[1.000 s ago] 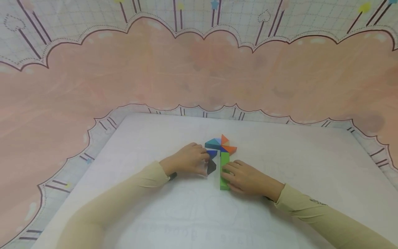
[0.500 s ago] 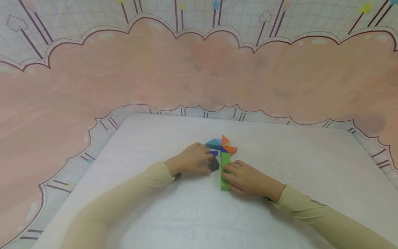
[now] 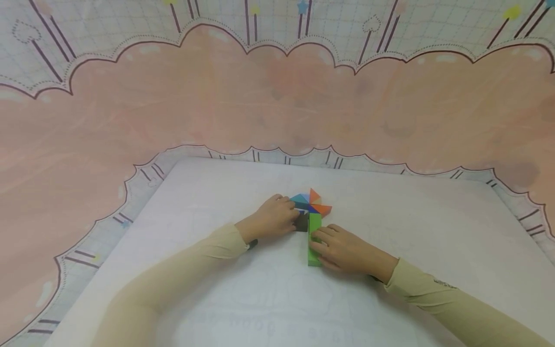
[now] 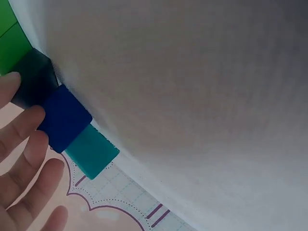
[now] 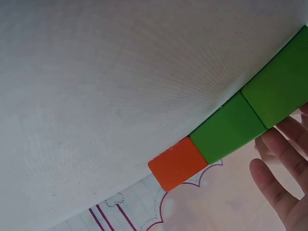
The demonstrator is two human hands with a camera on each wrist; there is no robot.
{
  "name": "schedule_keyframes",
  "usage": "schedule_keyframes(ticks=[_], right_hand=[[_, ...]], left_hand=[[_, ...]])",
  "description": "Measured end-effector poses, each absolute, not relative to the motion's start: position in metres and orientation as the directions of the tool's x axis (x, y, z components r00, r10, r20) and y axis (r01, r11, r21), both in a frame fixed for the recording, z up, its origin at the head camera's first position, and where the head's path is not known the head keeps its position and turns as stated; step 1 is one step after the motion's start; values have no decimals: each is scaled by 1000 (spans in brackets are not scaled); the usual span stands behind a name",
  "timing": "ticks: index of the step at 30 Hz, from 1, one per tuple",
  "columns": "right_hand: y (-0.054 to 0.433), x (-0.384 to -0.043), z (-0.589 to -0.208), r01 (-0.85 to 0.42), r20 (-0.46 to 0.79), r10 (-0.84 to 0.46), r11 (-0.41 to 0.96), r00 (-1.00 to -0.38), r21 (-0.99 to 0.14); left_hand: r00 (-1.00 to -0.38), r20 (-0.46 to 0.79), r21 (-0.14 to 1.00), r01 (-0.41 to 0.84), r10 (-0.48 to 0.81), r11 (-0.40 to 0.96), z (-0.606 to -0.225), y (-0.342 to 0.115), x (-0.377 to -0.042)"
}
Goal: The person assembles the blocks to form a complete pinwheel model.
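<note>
In the head view my left hand [image 3: 274, 217] holds a dark green block [image 3: 301, 222] by its thumb and index finger, right at the left side of an upright green bar. The left wrist view shows a blue block [image 4: 65, 118] between that dark block and a teal one [image 4: 92, 151], close to my fingertips. My right hand [image 3: 342, 246] rests its fingers over the green bar [image 3: 314, 219], which the right wrist view shows as two green blocks [image 5: 228, 127] end to end. Beyond the bar, orange [image 3: 322, 209], teal and light blue triangles form a pinwheel.
The blocks lie on a white table [image 3: 243, 299] with faint print near the front. Behind the table hangs a pink and white patterned cloth [image 3: 277, 96], also seen past its edges at the left and right.
My left hand has moved right and slightly away, turning the dark green block and bringing it up beside the green bar. The right hand has stayed on the bar.
</note>
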State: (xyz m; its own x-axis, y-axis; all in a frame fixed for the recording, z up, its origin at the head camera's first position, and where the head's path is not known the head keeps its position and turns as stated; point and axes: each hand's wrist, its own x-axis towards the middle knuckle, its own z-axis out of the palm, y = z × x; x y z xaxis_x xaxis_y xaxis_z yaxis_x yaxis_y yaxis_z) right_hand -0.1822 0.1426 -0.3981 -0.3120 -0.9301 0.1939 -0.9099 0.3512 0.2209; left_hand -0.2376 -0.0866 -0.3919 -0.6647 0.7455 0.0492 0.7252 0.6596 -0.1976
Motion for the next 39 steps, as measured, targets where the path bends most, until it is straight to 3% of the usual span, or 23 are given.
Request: schedule_keyframes(ticks=[7,17,27,34,39], right_hand=[[143,-183,-398,-911,206,-930,346,-303,223],[143,-181,-397,-912,187,-929,354,-319,205],[144,-184,-400,-915,216,-931,339,-294,219],[142,-182,-397,-913,183,-930,353,-318,207],[141,-181,-395,-908,149,-927,369,-344,197]], left_hand=[[-675,40,-201,717,737,668,-390,-81,-240],[-744,20,-172,656,668,735,-383,-75,-242],[-793,-5,-203,597,609,776,-385,-81,-255],[-807,-1,-67,589,590,806,-379,-101,-263],[-768,11,-32,639,640,768,-380,-104,-266]])
